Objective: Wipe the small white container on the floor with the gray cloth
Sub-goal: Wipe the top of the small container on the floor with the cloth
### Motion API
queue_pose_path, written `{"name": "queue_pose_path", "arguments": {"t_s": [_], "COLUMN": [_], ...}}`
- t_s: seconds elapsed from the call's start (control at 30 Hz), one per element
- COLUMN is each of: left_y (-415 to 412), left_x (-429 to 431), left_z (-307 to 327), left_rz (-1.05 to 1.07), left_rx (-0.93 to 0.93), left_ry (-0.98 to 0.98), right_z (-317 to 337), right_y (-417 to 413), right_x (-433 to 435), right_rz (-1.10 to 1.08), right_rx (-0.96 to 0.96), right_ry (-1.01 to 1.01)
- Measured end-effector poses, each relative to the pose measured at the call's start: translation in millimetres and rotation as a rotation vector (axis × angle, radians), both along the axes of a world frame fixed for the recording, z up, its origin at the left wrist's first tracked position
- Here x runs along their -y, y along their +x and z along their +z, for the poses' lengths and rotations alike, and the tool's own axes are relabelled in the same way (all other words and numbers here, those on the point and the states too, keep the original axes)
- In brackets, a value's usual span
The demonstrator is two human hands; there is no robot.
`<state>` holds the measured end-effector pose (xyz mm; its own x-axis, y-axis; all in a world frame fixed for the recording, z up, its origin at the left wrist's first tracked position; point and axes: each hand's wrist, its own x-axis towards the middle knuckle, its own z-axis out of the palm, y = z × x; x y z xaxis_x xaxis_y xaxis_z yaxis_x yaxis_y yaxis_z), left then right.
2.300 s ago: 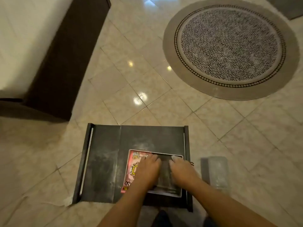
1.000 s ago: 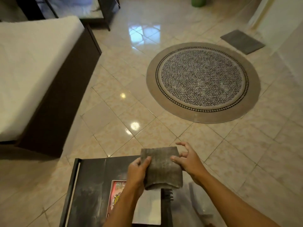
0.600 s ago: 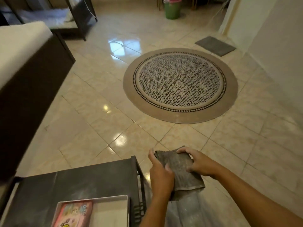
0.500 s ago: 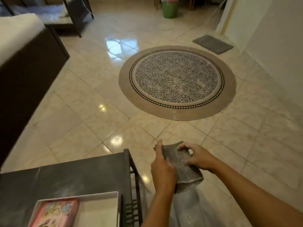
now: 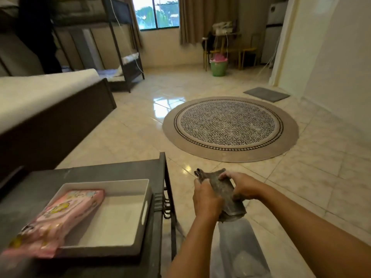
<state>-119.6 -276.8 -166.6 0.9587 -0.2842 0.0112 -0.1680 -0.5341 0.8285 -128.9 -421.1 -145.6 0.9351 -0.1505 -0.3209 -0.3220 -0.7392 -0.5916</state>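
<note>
I hold the gray cloth (image 5: pixel 224 190) in front of me with both hands, to the right of the dark table. My left hand (image 5: pixel 206 199) grips its near left side. My right hand (image 5: pixel 242 185) is closed over its top right edge, and the cloth's lower corner hangs down between them. Directly below the hands, a pale, translucent-looking small container (image 5: pixel 239 245) lies on the tiled floor, blurred and partly covered by my forearms. The cloth hangs just above it, and I cannot tell whether they touch.
A low dark table (image 5: pixel 112 171) stands at the left with a white tray (image 5: pixel 108 182) holding a pink packet (image 5: pixel 66 213). Beyond are a round patterned rug (image 5: pixel 230 127), a bed (image 5: pixel 40 109), a green bucket (image 5: pixel 218 67) and a gray mat (image 5: pixel 267 94).
The hands lifted the cloth out of the tray and carried it right, off the table and over the floor container. The right hand closed onto the cloth. The view tilted up.
</note>
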Motion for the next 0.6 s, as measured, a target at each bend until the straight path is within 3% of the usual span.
{"name": "queue_pose_path", "arguments": {"t_s": [0.3,0.6], "left_y": [-99,-109], "left_x": [-47,-57], "left_z": [16,-17], "left_rz": [-0.029,-0.031], "left_rx": [-0.016,-0.039], "left_ry": [-0.003,0.127], "right_z": [30,-12], "right_y": [-119,-144], "right_x": [-48,-62], "right_rz": [-0.011,-0.003], "right_rx": [0.069,0.025], "right_ry": [-0.085,-0.054]}}
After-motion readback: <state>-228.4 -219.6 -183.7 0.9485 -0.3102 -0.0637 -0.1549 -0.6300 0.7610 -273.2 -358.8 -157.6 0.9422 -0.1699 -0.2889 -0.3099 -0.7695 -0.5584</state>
